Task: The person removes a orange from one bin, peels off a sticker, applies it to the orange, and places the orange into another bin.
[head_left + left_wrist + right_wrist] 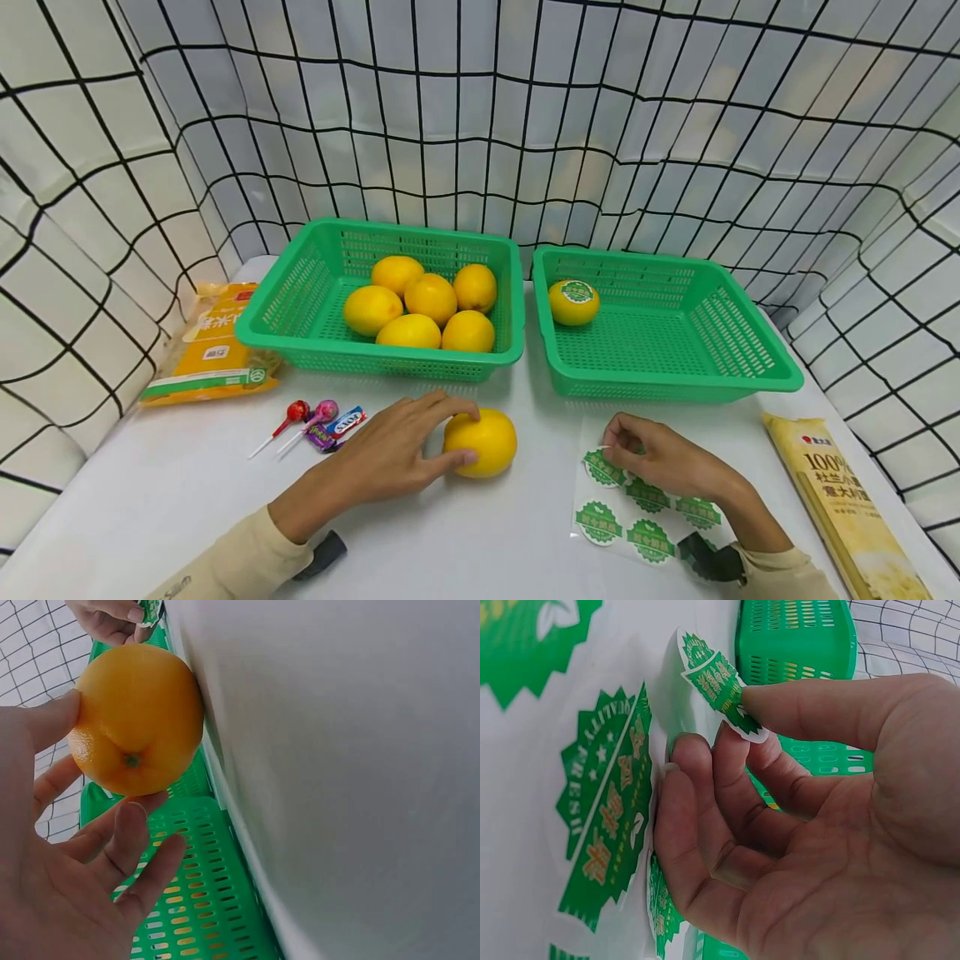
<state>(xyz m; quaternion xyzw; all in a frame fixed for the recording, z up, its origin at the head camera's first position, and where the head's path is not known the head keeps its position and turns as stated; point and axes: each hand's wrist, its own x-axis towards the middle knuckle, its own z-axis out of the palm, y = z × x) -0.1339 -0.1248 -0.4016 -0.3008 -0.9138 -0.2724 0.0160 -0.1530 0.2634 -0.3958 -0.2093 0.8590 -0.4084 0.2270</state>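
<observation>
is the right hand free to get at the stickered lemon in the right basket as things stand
Probably not at once. The right hand pinches a half-peeled green sticker on the sticker sheet, so it is busy. The path itself looks free: the stickered lemon lies alone in the open right basket just beyond it.

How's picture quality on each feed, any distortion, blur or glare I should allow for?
Head view: wide-angle bend curves the netting lines, light is even, and a soft shadow lies under the lemon. Left wrist view: the lemon is sharp, the white table is a featureless wash. Right wrist view: the peeling sticker and fingers are sharp, with no glare.
</observation>
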